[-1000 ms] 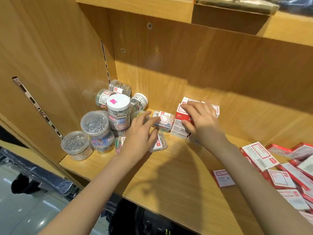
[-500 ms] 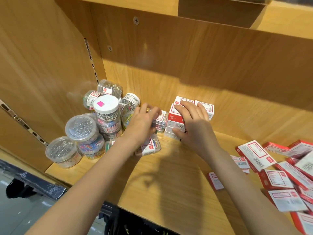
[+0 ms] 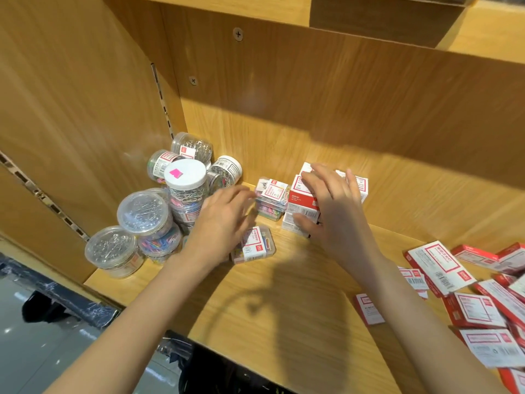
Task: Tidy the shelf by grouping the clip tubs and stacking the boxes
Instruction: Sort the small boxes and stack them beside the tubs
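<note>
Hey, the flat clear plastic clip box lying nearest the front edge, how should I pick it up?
Judging by its pose, pinch the flat clear plastic clip box across its two long side edges from above. It lies label-up and low on the wooden shelf, so the sides offer little height.

Round clip tubs clustered left corner; red-white boxes stacked beside.
</note>
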`<state>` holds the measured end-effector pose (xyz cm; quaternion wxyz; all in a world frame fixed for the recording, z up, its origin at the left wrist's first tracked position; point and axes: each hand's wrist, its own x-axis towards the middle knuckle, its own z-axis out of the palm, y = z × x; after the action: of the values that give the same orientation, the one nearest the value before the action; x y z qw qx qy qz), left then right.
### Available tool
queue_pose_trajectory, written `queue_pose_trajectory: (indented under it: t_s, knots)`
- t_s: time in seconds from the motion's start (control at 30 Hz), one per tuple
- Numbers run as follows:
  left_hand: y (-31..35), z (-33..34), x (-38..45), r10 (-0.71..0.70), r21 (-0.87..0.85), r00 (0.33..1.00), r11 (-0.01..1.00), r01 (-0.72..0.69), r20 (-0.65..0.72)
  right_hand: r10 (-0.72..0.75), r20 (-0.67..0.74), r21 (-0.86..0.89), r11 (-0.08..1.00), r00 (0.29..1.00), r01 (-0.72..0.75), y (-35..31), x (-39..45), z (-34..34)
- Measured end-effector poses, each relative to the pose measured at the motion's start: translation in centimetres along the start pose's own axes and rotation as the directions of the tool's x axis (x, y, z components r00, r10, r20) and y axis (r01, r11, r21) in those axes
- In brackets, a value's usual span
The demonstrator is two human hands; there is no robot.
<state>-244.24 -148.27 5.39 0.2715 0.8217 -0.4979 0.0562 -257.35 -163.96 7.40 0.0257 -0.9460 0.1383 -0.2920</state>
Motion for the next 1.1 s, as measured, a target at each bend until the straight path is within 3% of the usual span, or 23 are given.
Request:
queue_pose_trajectory:
  t_s: [0.1,0.27,0.37,0.47,0.57,0.67,0.73,0.87,0.93,1.1]
  knots:
    - [-0.3,-0.9,-1.4,-0.014,0.012,0.998,1.000,0.013,0.059,-0.155,-0.089,0.045,0.986,0.984,0.160,-2.4,0.0,0.5]
    - [-0.5,-0.8,-4.4,-0.013,0.056,0.989,0.998,0.005,0.149,-0.365,0.056,-0.008,0.930,0.929,0.366,-3.7,-1.0,2.7]
    - [-1.4,-1.0,-5.4,0.005,-0.034,0.986,0.999,0.001,0.168,-0.436,0.079,-0.064,0.895,0.897,0.441,-3.7,-1.4,3.1]
    - [-1.2,-1.3,-5.0,0.017,-0.123,0.983,0.992,0.006,0.182,-0.488,0.144,0.028,0.871,0.861,0.490,-3.6,-2.0,3.8]
    - [-0.5,-1.3,-3.8,-0.025,-0.171,0.994,0.984,0.043,0.110,-0.418,0.251,0.087,0.908,0.873,0.410,-2.7,-2.8,2.9]
    - [0.5,-0.7,-1.5,0.010,-0.135,0.999,0.991,-0.003,0.049,-0.332,0.304,0.025,0.940,0.893,0.341,-1.0,-3.6,1.1]
    - [1.2,-0.2,0.5,-0.004,-0.087,0.995,0.996,0.013,0.099,-0.324,0.231,0.007,0.943,0.917,0.332,-0.3,-3.7,0.2]
    - [1.3,1.3,3.7,0.017,0.067,0.973,0.997,-0.034,0.231,-0.230,-0.047,0.036,0.972,0.972,0.232,0.0,-1.9,-0.5]
    - [1.3,1.8,4.1,0.011,0.127,0.971,0.991,-0.043,0.238,-0.198,-0.058,-0.039,0.980,0.978,0.196,-0.1,-1.0,-0.6]
    - [1.1,1.4,3.7,-0.082,0.261,0.992,0.964,0.054,0.097,-0.181,-0.014,-0.114,0.977,0.983,0.178,0.5,-0.7,-0.1]
